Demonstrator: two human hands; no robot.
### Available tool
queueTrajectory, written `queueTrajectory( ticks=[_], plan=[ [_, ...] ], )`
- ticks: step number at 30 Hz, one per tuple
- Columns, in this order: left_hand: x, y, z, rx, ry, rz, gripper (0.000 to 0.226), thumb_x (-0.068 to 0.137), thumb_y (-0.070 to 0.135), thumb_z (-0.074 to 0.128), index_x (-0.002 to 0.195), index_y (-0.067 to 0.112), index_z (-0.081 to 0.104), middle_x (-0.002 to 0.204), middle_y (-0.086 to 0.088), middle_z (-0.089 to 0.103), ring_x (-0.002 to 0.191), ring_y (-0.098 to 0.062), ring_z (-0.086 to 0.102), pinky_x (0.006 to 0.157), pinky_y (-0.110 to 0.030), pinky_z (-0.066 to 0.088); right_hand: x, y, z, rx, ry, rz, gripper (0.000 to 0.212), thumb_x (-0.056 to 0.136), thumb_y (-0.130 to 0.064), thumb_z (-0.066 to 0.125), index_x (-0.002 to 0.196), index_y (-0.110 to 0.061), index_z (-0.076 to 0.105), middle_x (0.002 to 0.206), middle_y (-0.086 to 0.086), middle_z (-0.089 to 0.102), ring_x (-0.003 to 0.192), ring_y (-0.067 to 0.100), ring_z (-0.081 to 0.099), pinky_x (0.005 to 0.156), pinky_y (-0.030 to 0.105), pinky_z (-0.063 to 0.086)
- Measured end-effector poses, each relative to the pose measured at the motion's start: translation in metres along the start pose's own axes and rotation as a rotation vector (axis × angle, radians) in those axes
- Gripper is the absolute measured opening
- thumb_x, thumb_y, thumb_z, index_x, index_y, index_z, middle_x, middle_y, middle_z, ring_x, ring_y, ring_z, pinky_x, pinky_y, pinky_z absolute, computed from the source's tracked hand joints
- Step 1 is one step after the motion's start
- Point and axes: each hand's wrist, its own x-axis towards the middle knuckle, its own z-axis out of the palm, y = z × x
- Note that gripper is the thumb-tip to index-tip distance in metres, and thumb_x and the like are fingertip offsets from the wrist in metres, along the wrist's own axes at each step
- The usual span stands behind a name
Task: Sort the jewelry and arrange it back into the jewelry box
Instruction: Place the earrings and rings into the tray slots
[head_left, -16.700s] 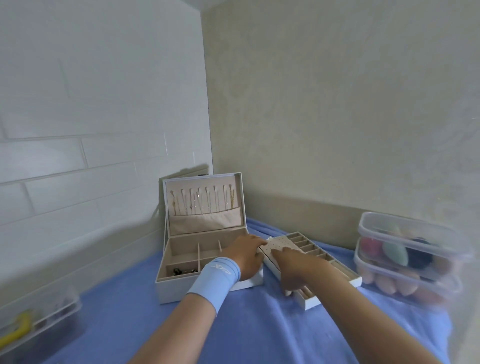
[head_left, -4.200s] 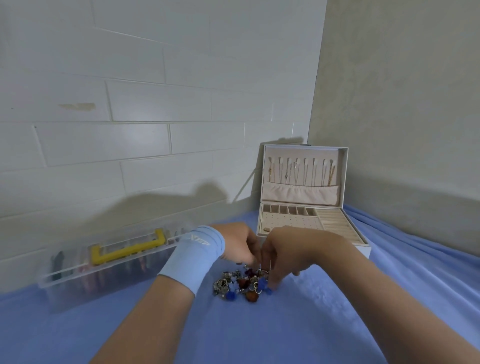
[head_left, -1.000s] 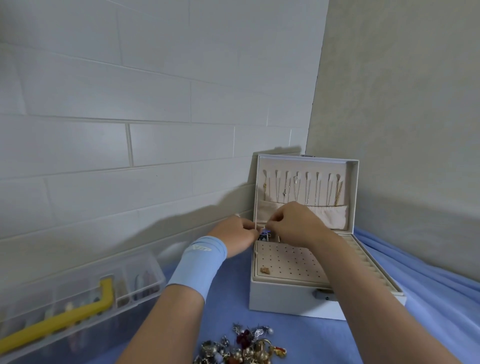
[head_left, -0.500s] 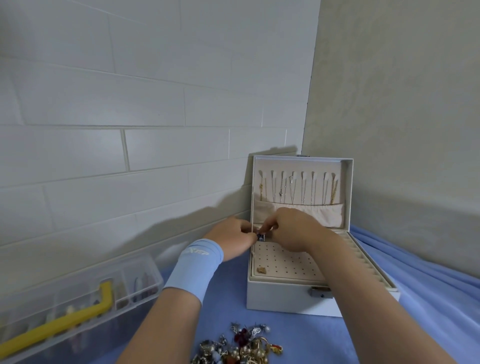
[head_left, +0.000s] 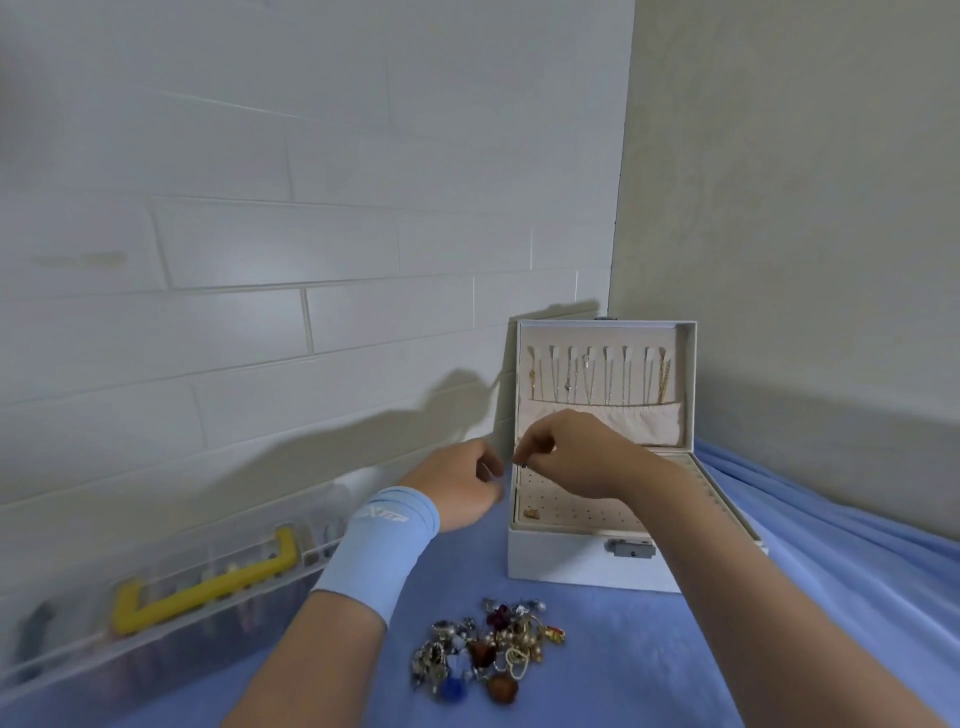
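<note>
An open white jewellery box (head_left: 561, 564) sits far right on the blue cloth (head_left: 675, 670). The right hand (head_left: 576, 457) pinches a tiny dark piece (head_left: 522, 464) above the far left corner of its beige perforated panel (head_left: 571, 513). The blurred left hand (head_left: 462, 491) hovers just left, apart; its grip cannot be told. A mixed jewellery heap (head_left: 488, 649) lies nearer.

No legible text; blurred white logo on wristband (head_left: 378, 545)

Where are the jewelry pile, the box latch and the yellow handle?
jewelry pile (head_left: 488, 649), head view, middle of the heap.
latch (head_left: 630, 548), head view, centre of its metal plate.
yellow handle (head_left: 208, 588), head view, middle of its bar.
</note>
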Motion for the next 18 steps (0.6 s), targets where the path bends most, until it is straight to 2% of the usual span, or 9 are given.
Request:
queueTrajectory(
  ticks=[3,5,8,10,12,15,18],
  plan=[
    [-0.023,-0.001,-0.008,0.088,-0.138,-0.010,0.010,0.092,0.025,0.060,0.101,0.029,0.063,0.095,0.006,0.064,0.086,-0.014,0.063,0.079,-0.026,0.049,-0.020,-0.019,0.002,-0.002,-0.117,-0.059,0.017,0.089,-0.018,0.066,0.095,-0.026,0.080,0.094,-0.013,0.074,0.087,0.000,0.066,0.081,0.021,0.054],
    [-0.039,-0.005,-0.011,0.148,-0.262,-0.051,0.007,0.091,0.028,0.061,0.097,0.029,0.066,0.091,0.003,0.070,0.080,-0.014,0.066,0.072,-0.025,0.051,-0.031,-0.030,0.008,-0.059,-0.195,-0.079,0.013,0.086,-0.018,0.072,0.094,-0.024,0.081,0.093,-0.013,0.075,0.083,-0.001,0.067,0.078,0.021,0.056],
    [-0.059,-0.010,-0.015,0.212,-0.370,-0.076,0.006,0.088,0.030,0.063,0.092,0.029,0.068,0.086,0.002,0.074,0.068,-0.009,0.063,0.064,-0.021,0.050,-0.045,-0.043,0.015,-0.171,-0.184,-0.098,0.013,0.086,-0.016,0.071,0.092,-0.022,0.080,0.093,-0.010,0.075,0.081,0.005,0.067,0.077,0.027,0.058],
    [-0.069,-0.012,-0.020,0.257,-0.422,-0.087,0.010,0.083,0.038,0.068,0.089,0.031,0.070,0.078,0.008,0.071,0.065,-0.005,0.060,0.068,-0.022,0.051,-0.054,-0.051,0.019,-0.166,-0.186,-0.138,0.012,0.085,-0.017,0.071,0.089,-0.024,0.079,0.089,-0.012,0.075,0.077,0.000,0.065,0.074,0.024,0.055],
    [-0.075,-0.013,-0.023,0.298,-0.475,-0.111,0.020,0.073,0.049,0.075,0.085,0.033,0.071,0.077,0.011,0.070,0.071,-0.007,0.060,0.081,-0.026,0.052,-0.063,-0.061,0.023,-0.146,-0.313,-0.144,0.007,0.082,-0.023,0.077,0.088,-0.026,0.079,0.085,-0.014,0.075,0.068,-0.002,0.063,0.068,0.021,0.053],
    [-0.078,-0.015,-0.021,0.348,-0.514,-0.160,0.029,0.066,0.047,0.084,0.088,0.033,0.072,0.088,0.009,0.074,0.071,-0.007,0.062,0.079,-0.025,0.052,-0.075,-0.075,0.036,-0.178,-0.533,-0.122,0.022,0.073,-0.036,0.086,0.092,-0.028,0.078,0.083,-0.014,0.074,0.066,0.003,0.063,0.063,0.022,0.053],
    [-0.076,-0.016,-0.020,0.351,-0.503,-0.172,0.027,0.069,0.040,0.085,0.090,0.031,0.071,0.074,0.014,0.069,0.061,-0.002,0.062,0.064,-0.019,0.049,-0.077,-0.082,0.048,-0.258,-0.559,-0.123,0.041,0.064,-0.045,0.091,0.096,-0.030,0.071,0.086,-0.009,0.074,0.072,0.011,0.068,0.066,0.033,0.057]
  ],
)
